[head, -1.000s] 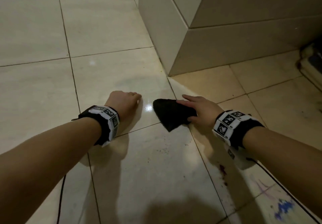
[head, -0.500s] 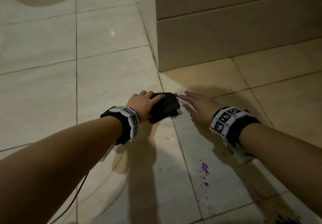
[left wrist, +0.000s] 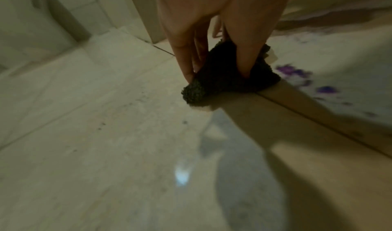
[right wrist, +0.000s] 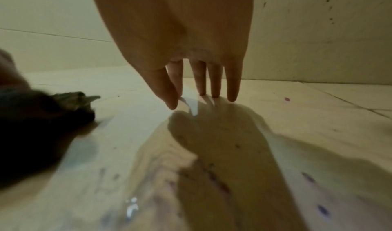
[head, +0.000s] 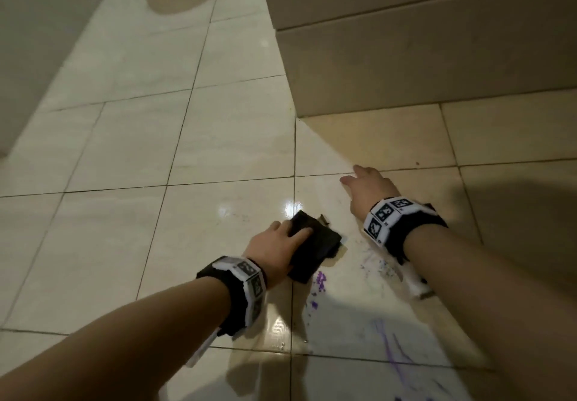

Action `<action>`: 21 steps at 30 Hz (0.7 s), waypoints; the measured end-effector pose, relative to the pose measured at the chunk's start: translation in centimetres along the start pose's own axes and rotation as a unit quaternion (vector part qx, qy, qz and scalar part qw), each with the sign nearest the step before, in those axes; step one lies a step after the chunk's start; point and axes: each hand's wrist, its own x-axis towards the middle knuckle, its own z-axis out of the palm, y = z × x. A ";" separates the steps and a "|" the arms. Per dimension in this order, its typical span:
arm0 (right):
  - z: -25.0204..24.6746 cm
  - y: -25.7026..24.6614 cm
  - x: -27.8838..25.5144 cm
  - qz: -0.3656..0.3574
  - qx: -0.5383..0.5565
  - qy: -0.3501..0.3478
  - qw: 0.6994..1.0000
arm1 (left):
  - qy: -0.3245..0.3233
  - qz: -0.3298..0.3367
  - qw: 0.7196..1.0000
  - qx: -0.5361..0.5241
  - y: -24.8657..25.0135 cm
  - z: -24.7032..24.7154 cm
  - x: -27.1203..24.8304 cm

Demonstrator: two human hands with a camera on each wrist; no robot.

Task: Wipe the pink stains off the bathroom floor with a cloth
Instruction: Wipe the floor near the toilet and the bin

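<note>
Left hand (head: 274,249) grips dark cloth (head: 315,249); no writing

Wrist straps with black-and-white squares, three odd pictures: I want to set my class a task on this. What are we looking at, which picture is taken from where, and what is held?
No machine here: a person kneels over a tiled floor with small cameras worn on the head and on both wrists. The wide picture comes from the head camera, looking down at both arms. The other two look along each hand from the wrist. The left hand grips a dark cloth against the floor; the left wrist view shows the fingers dug into it. The right hand holds nothing, its straight fingertips touching the tile. Purple-pink stains lie right beside the cloth, with more streaks nearer the person.
</note>
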 end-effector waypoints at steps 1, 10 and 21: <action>-0.1 -0.4 0.1 -0.002 -0.009 -0.003 1.000 | -0.007 0.011 1.000 -0.002 0.7 0.3 -0.6; -0.8 -3.0 0.2 -0.073 -0.112 -0.047 0.990 | 0.068 -0.048 0.996 0.036 -6.8 -3.0 1.9; 1.3 -3.8 0.0 -0.030 -0.150 -0.059 0.987 | 0.075 -0.265 0.953 -0.125 -21.1 1.5 1.6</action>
